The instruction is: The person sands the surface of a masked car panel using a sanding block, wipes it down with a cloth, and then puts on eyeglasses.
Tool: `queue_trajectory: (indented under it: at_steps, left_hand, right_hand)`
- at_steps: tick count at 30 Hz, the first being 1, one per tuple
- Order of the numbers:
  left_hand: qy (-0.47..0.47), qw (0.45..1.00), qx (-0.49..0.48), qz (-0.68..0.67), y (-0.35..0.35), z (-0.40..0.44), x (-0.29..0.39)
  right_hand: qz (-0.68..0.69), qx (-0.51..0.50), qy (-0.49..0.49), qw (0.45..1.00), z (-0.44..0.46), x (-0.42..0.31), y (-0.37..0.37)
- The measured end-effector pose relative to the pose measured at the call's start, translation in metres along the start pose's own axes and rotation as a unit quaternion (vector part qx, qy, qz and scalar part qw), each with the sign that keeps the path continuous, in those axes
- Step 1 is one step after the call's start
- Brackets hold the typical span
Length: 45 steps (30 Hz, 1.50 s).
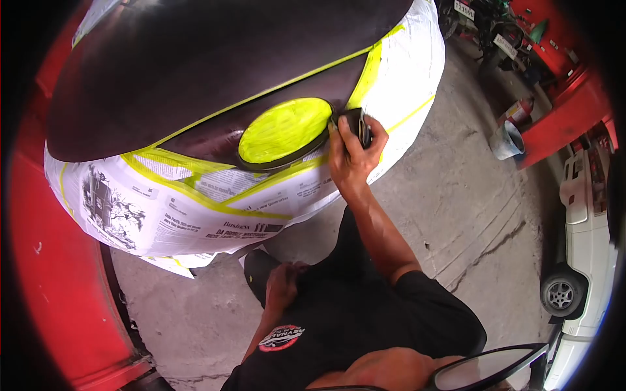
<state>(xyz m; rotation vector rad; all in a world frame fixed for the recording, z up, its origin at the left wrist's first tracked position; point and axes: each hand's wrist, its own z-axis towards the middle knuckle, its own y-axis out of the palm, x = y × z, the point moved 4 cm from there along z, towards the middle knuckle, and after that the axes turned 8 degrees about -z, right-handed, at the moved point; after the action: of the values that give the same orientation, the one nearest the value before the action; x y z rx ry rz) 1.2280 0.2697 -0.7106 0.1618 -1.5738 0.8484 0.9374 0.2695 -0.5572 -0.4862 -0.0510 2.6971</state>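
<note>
R hand is gripping a dk pad, upper ctr-R of frame, its grip closed w/ fingers bent over it, and is holding it near the R end of the yellow-covered oval. L hand is resting beside black trousers, lower ctr; cannot tell its grip. Newsprint is lying below the oval, ctr-L.

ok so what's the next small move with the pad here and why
Probably a short, light stroke of the pad over the dark panel, kept off the yellow tape. The right hand holds the pad beside the yellow oval, where the bare panel narrows between oval and tape, so a wide swipe could catch either.
</note>
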Motion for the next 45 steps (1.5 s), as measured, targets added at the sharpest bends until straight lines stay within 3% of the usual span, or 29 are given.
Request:
queue_trajectory:
  at_steps: [4,6,8,10,12,14,18,22,24,26,28,31,42,45]
  left_hand:
    - [-0.021,1.0,-0.009,-0.009,0.003,0.008,0.019]
    - [0.033,0.996,-0.029,-0.083,0.001,0.026,0.04]
    - [0.049,0.996,-0.015,-0.069,-0.007,0.044,0.068]
    - [0.069,0.996,0.007,-0.057,-0.014,0.064,0.093]
    - [0.17,0.976,0.113,-0.072,-0.024,0.077,0.12]
    - [0.269,0.95,0.146,-0.057,-0.033,0.102,0.153]
    - [0.469,0.838,0.256,0.111,-0.041,0.157,0.218]
    - [0.499,0.787,0.303,0.2,-0.021,0.215,0.233]
    - [0.484,0.751,0.314,0.32,-0.01,0.228,0.228]
    - [0.478,0.759,0.292,0.331,-0.011,0.229,0.222]
    - [0.497,0.722,0.261,0.405,-0.008,0.225,0.22]
    - [0.51,0.709,0.217,0.437,0.003,0.215,0.2]
    - [0.504,0.726,0.173,0.435,-0.01,0.18,0.197]
    - [0.466,0.763,0.262,0.363,-0.051,0.167,0.226]
  right_hand:
    - [0.017,-0.029,-0.005,0.999,0.022,-0.004,-0.005]
    - [0.06,0.02,0.013,0.998,0.026,0.009,-0.024]
    - [0.055,0.009,0.056,0.997,0.008,0.036,-0.056]
    - [-0.028,-0.072,0.067,0.995,-0.025,0.071,-0.088]
    - [-0.018,-0.151,0.099,0.983,-0.07,0.095,-0.117]
    - [-0.035,-0.228,0.111,0.967,-0.114,0.107,-0.142]
    - [-0.042,-0.307,0.155,0.938,-0.151,0.096,-0.173]
    - [-0.038,-0.295,0.168,0.94,-0.152,0.093,-0.168]
    - [-0.026,-0.286,0.182,0.941,-0.146,0.095,-0.163]
    - [-0.016,-0.282,0.201,0.938,-0.143,0.096,-0.161]
    - [-0.031,-0.282,0.206,0.937,-0.14,0.1,-0.159]
    - [-0.031,-0.268,0.184,0.945,-0.142,0.111,-0.156]
    - [-0.029,-0.272,0.206,0.94,-0.149,0.116,-0.171]
    - [-0.014,-0.283,0.222,0.933,-0.157,0.113,-0.172]
